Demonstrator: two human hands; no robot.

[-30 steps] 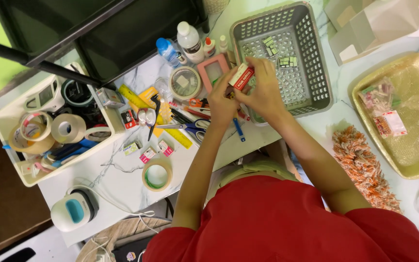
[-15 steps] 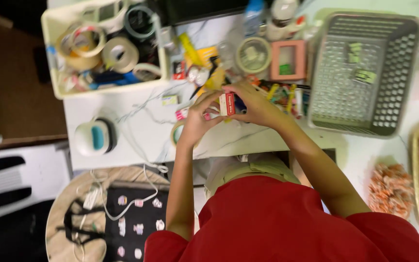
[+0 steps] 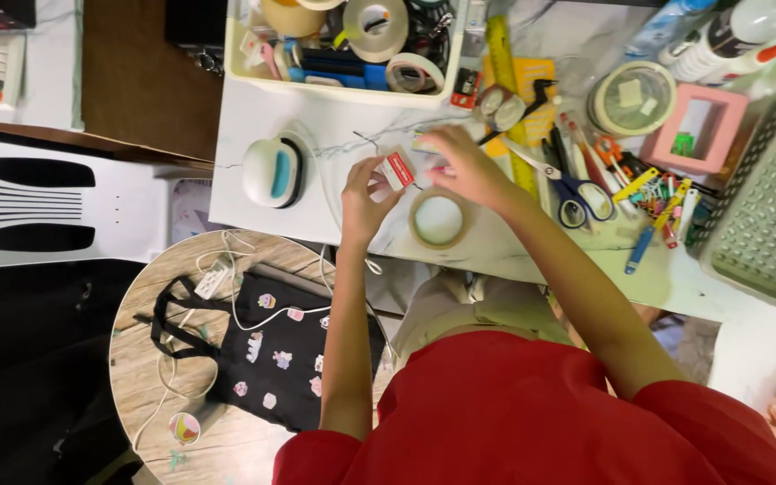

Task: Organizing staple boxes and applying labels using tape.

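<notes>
My left hand (image 3: 365, 193) and my right hand (image 3: 462, 163) meet over the white table (image 3: 253, 193) and hold a small red-and-white box (image 3: 399, 168) between their fingers. The left fingers pinch its lower left end, the right hand covers its right side. Just below the hands a roll of tape (image 3: 438, 221) lies flat on the table. My arms come out of red sleeves (image 3: 532, 422) at the bottom.
A white-and-teal tape dispenser (image 3: 273, 171) sits left of the hands. A cream bin (image 3: 343, 54) of tape rolls is at the top. Scissors (image 3: 568, 193), pens, a pink frame (image 3: 698, 130) and a grey basket (image 3: 765, 224) lie right. A round stool (image 3: 150, 359) with a black bag (image 3: 271, 355) stands below left.
The view has swung left, so the basket slid to the right edge and the stool came into sight. My hands with the small box moved left along the table, above the tape roll.
</notes>
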